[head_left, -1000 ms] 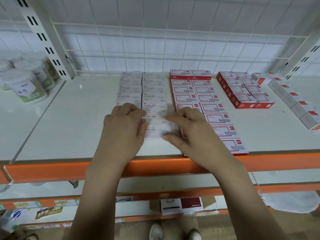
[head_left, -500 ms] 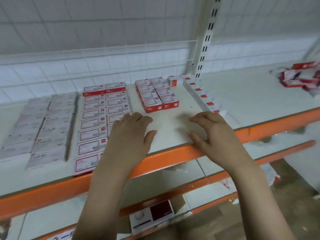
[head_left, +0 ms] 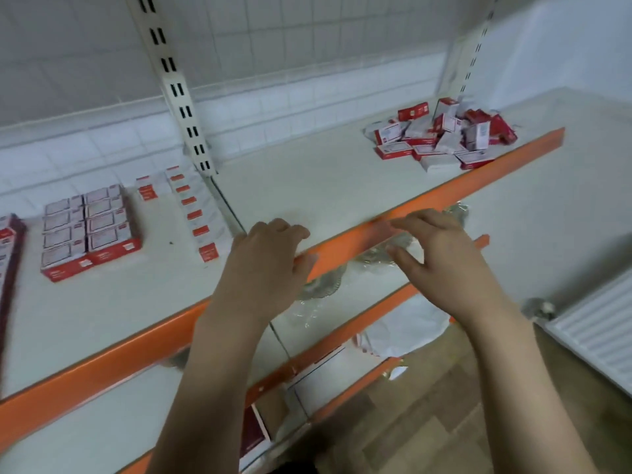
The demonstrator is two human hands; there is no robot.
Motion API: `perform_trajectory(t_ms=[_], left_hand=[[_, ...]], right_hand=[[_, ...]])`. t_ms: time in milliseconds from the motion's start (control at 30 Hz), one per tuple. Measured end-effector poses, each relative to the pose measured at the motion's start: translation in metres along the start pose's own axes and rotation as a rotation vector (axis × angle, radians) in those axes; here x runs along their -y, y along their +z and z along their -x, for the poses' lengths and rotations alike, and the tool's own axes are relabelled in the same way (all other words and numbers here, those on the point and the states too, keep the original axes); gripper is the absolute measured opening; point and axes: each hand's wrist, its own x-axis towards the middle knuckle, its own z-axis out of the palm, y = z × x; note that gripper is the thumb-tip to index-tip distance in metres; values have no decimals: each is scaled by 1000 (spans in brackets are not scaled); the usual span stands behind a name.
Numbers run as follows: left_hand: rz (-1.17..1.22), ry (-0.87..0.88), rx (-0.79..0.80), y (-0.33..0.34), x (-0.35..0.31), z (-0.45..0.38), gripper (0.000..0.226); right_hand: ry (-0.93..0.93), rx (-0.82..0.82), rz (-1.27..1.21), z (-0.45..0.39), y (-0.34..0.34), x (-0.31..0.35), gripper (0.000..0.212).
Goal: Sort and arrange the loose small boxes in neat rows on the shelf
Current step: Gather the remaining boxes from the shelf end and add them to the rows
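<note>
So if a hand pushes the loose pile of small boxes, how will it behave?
The pile of small boxes probably scatters rather than slides as one: boxes lie tilted and overlapping. Some stand on end, likely to tip. They look light and stiff.

Hands: 2. Slotted uprights: 2. Red-fronted block: 8 boxes on top, 2 columns. Side-on row: about 6. Loose pile: uncountable, blurred.

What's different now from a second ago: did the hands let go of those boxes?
Yes. Both hands came off the white boxes they were squaring up and swung right along the shelf. The left hand and right hand now hover empty at the orange edge, fingers loosely curled, short of the loose pile. The sorted red rows lie as before.
</note>
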Motion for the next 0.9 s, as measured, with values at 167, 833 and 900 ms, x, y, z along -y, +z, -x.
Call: perform_trajectory(t_ms=[167, 833, 900], left_hand=[[-17, 27, 40, 13, -17, -46, 42], [22, 142, 92, 53, -60, -223, 46], [21, 120, 128, 62, -69, -241, 48]], right_hand=[[51, -9, -11, -22, 0, -34, 39], [130, -25, 66, -140, -8, -136, 43], [120, -14, 60, -148, -9, -149, 44]])
